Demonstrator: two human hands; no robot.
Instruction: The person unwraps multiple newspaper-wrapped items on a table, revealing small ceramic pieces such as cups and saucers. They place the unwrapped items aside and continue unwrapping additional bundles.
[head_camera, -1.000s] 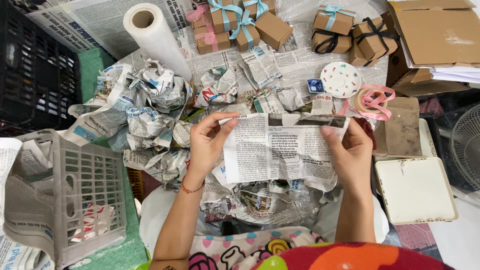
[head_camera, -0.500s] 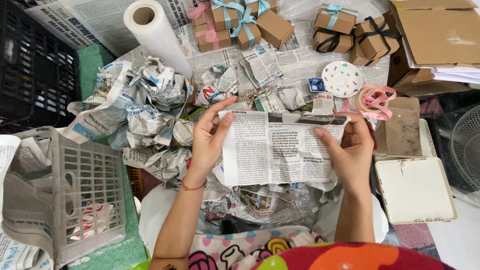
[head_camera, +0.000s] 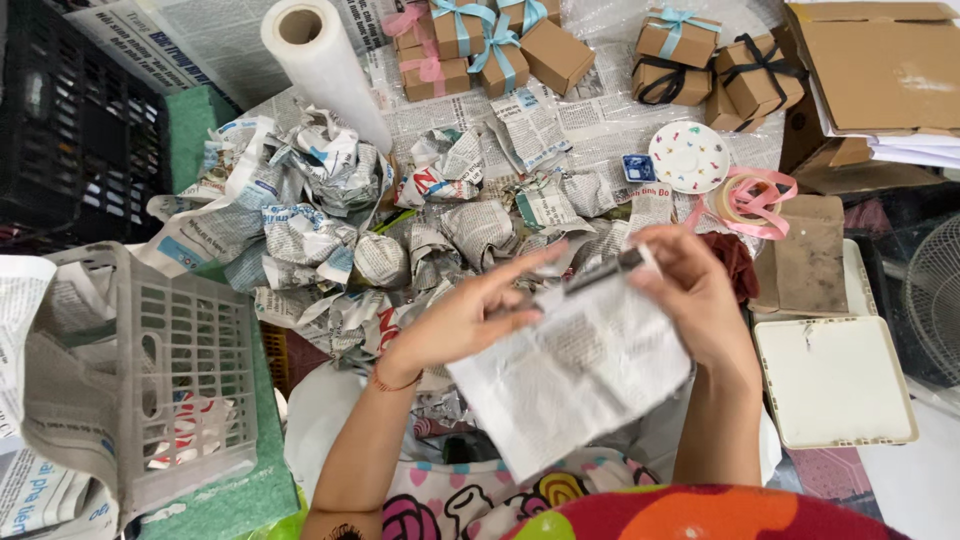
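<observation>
head view: sheet of newspaper (head_camera: 575, 375) tilted at near centre, above the lap. left hand (head_camera: 465, 320) on its left top edge, fingers (head_camera: 520, 265) pinching the paper. right hand (head_camera: 695, 290) clenched on its top right corner. crumpled newspaper balls (head_camera: 330, 230) heaped just beyond; grey basket (head_camera: 150, 370) at near left; gift boxes (head_camera: 480, 40) far.
</observation>
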